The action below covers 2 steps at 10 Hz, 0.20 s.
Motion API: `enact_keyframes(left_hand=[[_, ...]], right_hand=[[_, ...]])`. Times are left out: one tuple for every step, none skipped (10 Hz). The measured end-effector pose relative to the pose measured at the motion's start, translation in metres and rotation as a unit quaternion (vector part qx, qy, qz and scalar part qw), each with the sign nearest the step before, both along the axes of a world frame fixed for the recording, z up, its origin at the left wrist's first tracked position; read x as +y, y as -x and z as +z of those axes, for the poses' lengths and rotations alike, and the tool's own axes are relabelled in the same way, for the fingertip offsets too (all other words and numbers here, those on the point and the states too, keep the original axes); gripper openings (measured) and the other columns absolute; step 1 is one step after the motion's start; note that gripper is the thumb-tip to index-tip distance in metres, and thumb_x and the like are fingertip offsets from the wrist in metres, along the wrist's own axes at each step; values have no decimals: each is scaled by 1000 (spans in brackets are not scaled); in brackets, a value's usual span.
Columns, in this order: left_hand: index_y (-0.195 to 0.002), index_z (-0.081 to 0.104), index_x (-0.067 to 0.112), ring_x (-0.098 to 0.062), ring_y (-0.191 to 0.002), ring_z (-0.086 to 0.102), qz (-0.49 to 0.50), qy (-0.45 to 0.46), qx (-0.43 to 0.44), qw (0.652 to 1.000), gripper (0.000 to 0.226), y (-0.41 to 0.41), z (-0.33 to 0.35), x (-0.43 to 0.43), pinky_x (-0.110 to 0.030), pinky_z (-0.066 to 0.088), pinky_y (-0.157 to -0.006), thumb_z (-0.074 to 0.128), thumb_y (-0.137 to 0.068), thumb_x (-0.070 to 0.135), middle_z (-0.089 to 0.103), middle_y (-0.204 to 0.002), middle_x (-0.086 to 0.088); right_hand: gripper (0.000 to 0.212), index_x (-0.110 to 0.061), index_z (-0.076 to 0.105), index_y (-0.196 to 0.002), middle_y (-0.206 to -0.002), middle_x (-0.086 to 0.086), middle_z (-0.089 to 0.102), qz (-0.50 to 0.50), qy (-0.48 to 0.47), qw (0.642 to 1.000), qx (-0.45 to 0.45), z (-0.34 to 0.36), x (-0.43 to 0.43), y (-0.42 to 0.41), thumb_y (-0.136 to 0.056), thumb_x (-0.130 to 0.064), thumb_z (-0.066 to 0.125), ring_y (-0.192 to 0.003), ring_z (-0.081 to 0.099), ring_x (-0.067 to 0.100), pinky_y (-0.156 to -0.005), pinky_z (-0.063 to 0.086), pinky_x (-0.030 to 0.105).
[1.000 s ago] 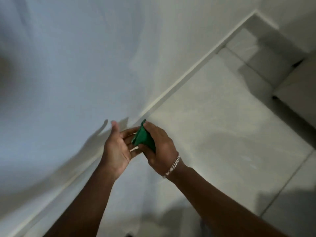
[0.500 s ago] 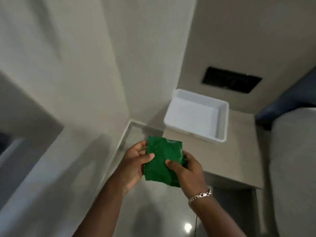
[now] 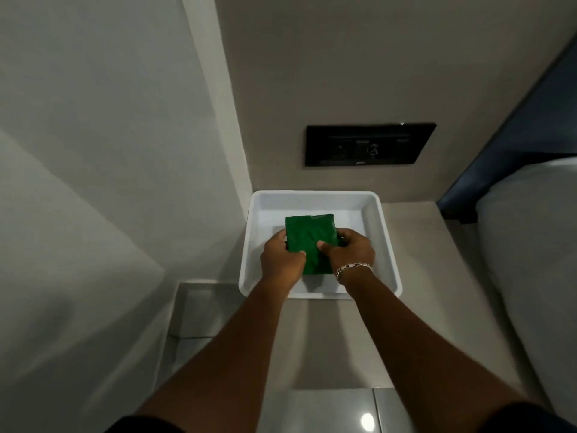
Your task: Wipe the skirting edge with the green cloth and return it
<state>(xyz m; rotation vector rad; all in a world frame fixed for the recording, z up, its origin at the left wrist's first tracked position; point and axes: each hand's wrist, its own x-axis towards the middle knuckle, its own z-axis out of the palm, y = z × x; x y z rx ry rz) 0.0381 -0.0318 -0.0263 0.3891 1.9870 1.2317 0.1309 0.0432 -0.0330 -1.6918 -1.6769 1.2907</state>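
Both hands hold the folded green cloth (image 3: pixel 310 242) over the inside of a white tray (image 3: pixel 382 242). The left hand (image 3: pixel 281 260) grips the cloth's left edge, thumb laid on top and fingers tucked underneath. The right hand (image 3: pixel 349 253) grips the right edge the same way, its thumb pressing on the cloth's upper face; a metal bracelet (image 3: pixel 352 268) circles that wrist. The cloth is a neat rectangle, its far end reaching toward the tray's middle and its near end between the two hands; whether it touches the tray floor cannot be told. The tray stands on a beige table (image 3: pixel 437 292) pushed into a corner, against the wall (image 3: pixel 374 73). A black switch panel (image 3: pixel 368 145) is set in that wall above the tray. Glossy floor tiles (image 3: pixel 199 310) show to the left of the table, and a pale mattress edge (image 3: pixel 530 260) lies at right
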Motion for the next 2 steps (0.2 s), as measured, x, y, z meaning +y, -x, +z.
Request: enact_keyframes(left_hand=[[-155, 24, 15, -33, -138, 49, -77, 35, 15, 996, 78, 14, -18, 10, -48, 45, -114, 60, -88, -1, 48, -153, -14], [-157, 16, 17, -30, -145, 40, -117, 75, 86, 987, 79, 14, -10, 10, -39, 38, -117, 56, -91, 1, 38, -160, -11]], right_hand=[[39, -13, 69, -115, -108, 9, 75, -8, -10, 999, -32, -12, 8, 14, -77, -17, 77, -102, 67, 25, -89, 47, 24], [47, -11, 61, -127, -121, 9, 69, -32, -37, 999, -23, 0, -3, 13, -82, -13, 71, -115, 62, 26, -98, 44, 26]])
